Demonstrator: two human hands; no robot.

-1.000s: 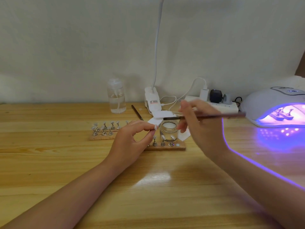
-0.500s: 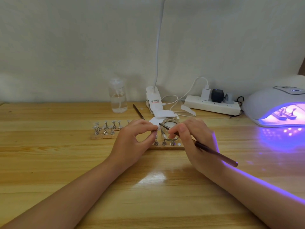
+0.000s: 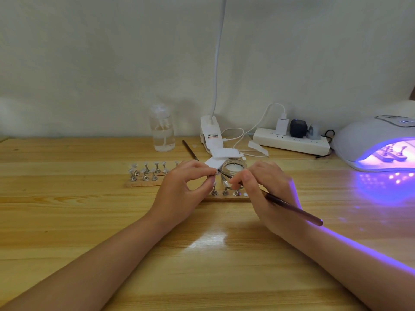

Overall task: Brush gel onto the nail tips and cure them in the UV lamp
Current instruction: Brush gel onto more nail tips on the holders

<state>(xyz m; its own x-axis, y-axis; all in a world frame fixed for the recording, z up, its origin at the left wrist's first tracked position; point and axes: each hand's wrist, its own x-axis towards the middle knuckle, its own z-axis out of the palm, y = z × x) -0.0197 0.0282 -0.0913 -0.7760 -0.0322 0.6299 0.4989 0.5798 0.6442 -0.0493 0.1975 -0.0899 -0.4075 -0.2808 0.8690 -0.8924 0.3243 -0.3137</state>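
Note:
My left hand (image 3: 183, 189) pinches a small nail tip on its holder between thumb and forefinger, just left of the open glass gel jar (image 3: 233, 170). My right hand (image 3: 267, 191) grips a dark brown brush (image 3: 294, 209), its bristle end touching the pinched tip. Two wooden strips hold nail tips on metal stands: one to the left (image 3: 146, 173), one under my hands (image 3: 226, 194). At the right edge the white UV lamp (image 3: 368, 135) glows purple with several stands inside.
A clear pump bottle (image 3: 162, 131) stands at the back. Beside it are a white clip lamp base (image 3: 211, 136), a second brush (image 3: 190, 150), white pads (image 3: 225, 153) and a power strip (image 3: 292, 142) with plugs and cables. The wooden table (image 3: 89, 216) reflects light near me.
My right hand swung the brush down from level above the jar, and its tip now meets the nail tip in my left hand. The left hand barely moved.

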